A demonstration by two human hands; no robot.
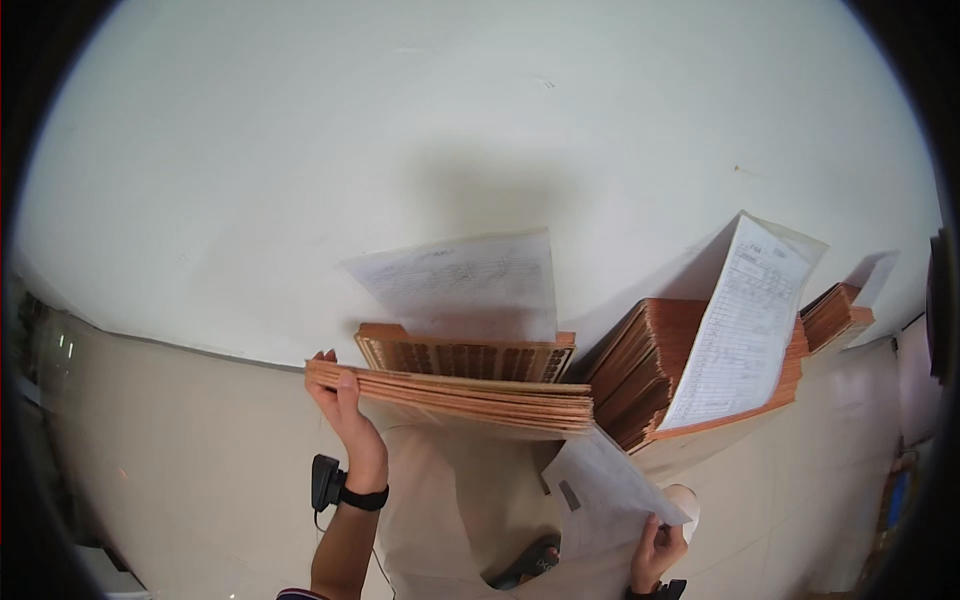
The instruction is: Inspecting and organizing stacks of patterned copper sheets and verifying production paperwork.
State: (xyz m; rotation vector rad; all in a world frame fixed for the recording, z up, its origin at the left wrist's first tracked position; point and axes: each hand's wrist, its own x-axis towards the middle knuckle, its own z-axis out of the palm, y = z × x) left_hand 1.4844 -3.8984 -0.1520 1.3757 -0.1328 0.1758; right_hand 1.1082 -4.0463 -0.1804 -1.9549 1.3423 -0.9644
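My left hand [345, 400] grips the left end of a bundle of thin brown boards [460, 397], thumb in front and fingers curled behind. The bundle lies roughly level, edges toward me. My right hand [657, 548], lower right, pinches the corner of a whitish paper sheet [610, 490] that slants up to the bundle's right end. Whether the sheet is attached there I cannot tell. Just behind the bundle stand more boards with rows of dark cut-outs [465, 357], a printed sheet [470, 280] rising from them against the wall.
To the right, a thick stack of brown boards [630, 365] leans by the wall, a printed form [730, 320] on its front. A smaller stack [835, 318] stands farther right. The pale wall [300, 150] meets a beige tiled floor [200, 420]. A dark shoe [528, 562] shows below.
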